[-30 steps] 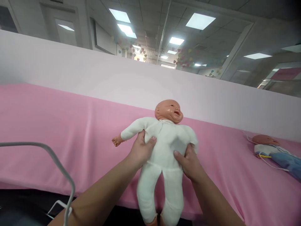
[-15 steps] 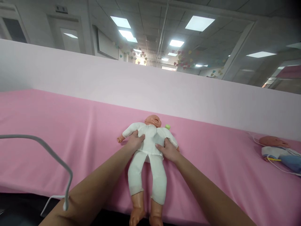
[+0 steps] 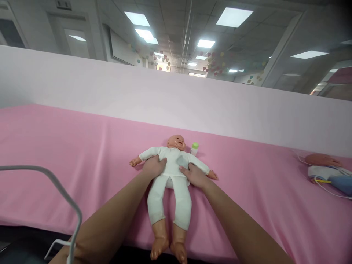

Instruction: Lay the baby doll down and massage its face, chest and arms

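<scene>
A baby doll (image 3: 172,172) in a white cloth suit lies face up on the pink sheet (image 3: 90,146), its head toward the wall and its bare feet at the near edge. My left hand (image 3: 154,168) is closed around the side of its trunk on the left, thumb on the front. On the opposite side my right hand (image 3: 196,175) grips the trunk the same way. The fingers of both hands are partly hidden beside and under the doll. Next to the doll's head stands a small bottle (image 3: 194,148) with a green cap.
A second doll (image 3: 323,160) in white and blue lies at the far right, with a pale cord and a yellow strip by it. A low white wall (image 3: 176,99) runs behind the sheet, with glass above. A grey curved bar (image 3: 55,179) juts in at the lower left.
The doll's trunk has come down flatter, and its arms now lie spread further out on the sheet. More of the green-capped bottle shows. Both my hands have kept their hold.
</scene>
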### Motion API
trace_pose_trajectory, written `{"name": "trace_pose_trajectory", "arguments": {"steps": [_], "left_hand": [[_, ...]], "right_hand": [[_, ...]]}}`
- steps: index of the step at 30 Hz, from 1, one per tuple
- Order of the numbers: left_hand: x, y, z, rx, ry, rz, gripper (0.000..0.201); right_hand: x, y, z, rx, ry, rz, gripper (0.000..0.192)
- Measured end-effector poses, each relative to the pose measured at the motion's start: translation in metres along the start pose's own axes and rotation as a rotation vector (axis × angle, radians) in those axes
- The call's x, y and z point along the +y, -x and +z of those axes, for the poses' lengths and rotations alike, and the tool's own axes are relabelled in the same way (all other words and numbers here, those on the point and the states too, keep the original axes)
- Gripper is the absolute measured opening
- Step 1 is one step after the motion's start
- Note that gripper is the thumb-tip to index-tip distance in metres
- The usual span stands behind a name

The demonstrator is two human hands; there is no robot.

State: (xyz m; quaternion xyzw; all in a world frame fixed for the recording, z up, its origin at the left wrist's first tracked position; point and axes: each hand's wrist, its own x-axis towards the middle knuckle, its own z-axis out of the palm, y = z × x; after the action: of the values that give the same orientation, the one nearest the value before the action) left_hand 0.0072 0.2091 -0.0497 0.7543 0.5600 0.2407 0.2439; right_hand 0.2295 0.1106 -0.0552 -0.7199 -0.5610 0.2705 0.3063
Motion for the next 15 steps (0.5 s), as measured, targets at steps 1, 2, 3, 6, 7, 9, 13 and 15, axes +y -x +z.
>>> {"name": "trace_pose_trajectory", "arguments": {"steps": [1,2,3,6,7,9,13,15], "left_hand": [[0.0,0.002,-0.002,-0.019,-0.09,-0.001,0.05],[-0.001,0.003,-0.005,-0.016,-0.156,-0.003,0.053],[-0.002,0.005,-0.007,-0.004,-0.208,0.001,0.054],[-0.005,0.007,-0.014,0.044,-0.311,0.066,0.053],[-0.005,0.006,-0.016,0.058,-0.329,0.082,0.05],[-0.005,-0.001,-0.021,0.078,-0.309,0.067,0.042],[0.006,-0.026,-0.024,0.189,0.028,-0.098,0.031],[0.016,-0.043,-0.02,0.296,0.217,-0.152,0.027]], "right_hand": [[-0.001,0.001,0.0,0.0,0.021,-0.006,0.069],[-0.001,0.002,-0.001,0.007,0.052,-0.016,0.067],[-0.002,0.004,-0.002,0.018,0.089,-0.029,0.064],[-0.006,0.009,-0.01,0.023,0.198,-0.056,0.052],[-0.008,0.011,-0.014,0.017,0.223,-0.068,0.048],[-0.011,0.011,-0.023,0.032,0.248,-0.091,0.04],[-0.015,-0.009,-0.033,0.169,0.154,-0.116,0.028],[-0.016,-0.029,-0.03,0.242,0.045,-0.117,0.026]]}}
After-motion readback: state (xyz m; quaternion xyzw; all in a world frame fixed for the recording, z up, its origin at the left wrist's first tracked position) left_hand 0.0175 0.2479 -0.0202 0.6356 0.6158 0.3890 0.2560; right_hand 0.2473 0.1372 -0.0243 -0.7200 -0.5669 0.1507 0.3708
